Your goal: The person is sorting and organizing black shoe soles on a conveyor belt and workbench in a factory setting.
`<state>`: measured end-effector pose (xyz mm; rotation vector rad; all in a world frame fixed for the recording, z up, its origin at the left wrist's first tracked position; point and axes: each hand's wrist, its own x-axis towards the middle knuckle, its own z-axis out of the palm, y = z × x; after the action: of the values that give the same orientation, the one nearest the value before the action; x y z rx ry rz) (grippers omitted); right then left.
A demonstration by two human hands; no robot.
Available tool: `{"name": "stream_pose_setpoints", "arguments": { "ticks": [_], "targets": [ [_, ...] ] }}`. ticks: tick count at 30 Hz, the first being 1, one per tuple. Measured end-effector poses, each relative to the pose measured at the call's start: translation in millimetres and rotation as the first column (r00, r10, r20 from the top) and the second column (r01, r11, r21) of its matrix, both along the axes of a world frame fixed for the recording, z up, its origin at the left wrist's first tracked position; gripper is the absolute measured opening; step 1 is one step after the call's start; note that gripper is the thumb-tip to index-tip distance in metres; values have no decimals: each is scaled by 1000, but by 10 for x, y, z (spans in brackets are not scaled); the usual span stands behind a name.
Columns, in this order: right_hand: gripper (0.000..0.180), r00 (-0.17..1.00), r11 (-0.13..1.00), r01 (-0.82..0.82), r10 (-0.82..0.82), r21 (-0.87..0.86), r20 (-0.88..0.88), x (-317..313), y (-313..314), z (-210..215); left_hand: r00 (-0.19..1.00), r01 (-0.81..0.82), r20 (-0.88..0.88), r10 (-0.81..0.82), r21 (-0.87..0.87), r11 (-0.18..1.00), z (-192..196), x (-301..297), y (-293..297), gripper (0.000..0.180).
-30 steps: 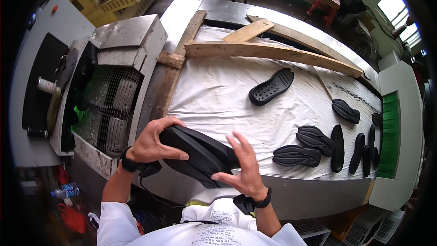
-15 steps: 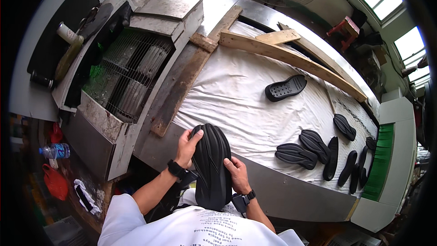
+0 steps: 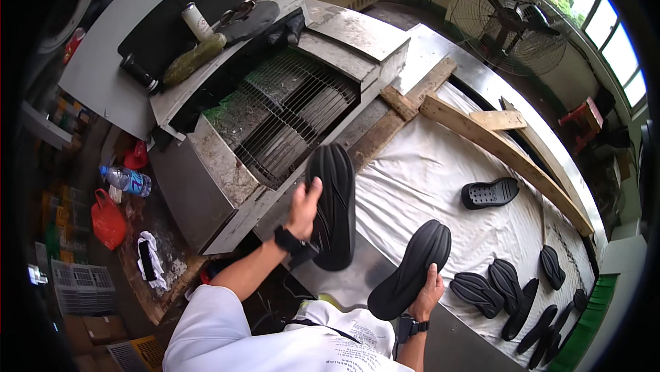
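Note:
In my left hand (image 3: pixel 302 210) is a black shoe sole (image 3: pixel 335 200), held nearly upright by its edge, with its grooved face showing. A second black shoe sole (image 3: pixel 410 272), tilted to the right, is gripped along its side by my right hand (image 3: pixel 427 294). The two soles are apart, in front of my body. Beyond my right hand, several more black soles (image 3: pixel 476 292) lie on the white cloth (image 3: pixel 412 179) covering the table. One sole with a pattern of holes (image 3: pixel 489 194) lies by itself farther back on the cloth.
A metal machine opening with a wire mesh belt (image 3: pixel 289 121) stands at the left. Wooden planks (image 3: pixel 505 157) lie along the far side of the cloth. At lower left are a water bottle (image 3: pixel 126 181) and a red bag (image 3: pixel 108 219); a fan (image 3: pixel 505 25) stands behind.
The soles, held together before, are now apart, one in each hand. My left hand has lifted its sole toward the mesh belt. The view has swung left.

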<state>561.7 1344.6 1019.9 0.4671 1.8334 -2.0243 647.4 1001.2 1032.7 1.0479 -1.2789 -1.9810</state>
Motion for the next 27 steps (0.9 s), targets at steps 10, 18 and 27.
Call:
{"name": "stream_pose_setpoints", "arguments": {
  "ticks": [10,18,27],
  "targets": [
    [41,997,988,-82,79,128,25,135,-219,159,461,-226,622,633,-608,761,-516,217,-3460,57],
    [33,980,958,-177,194,226,-54,181,-444,483,832,56,132,539,-986,156,761,-65,-1745,59],
    [30,988,967,-136,148,-215,42,192,-766,1179,791,611,101,-603,-91,786,703,594,1163,80]
  ]
}}
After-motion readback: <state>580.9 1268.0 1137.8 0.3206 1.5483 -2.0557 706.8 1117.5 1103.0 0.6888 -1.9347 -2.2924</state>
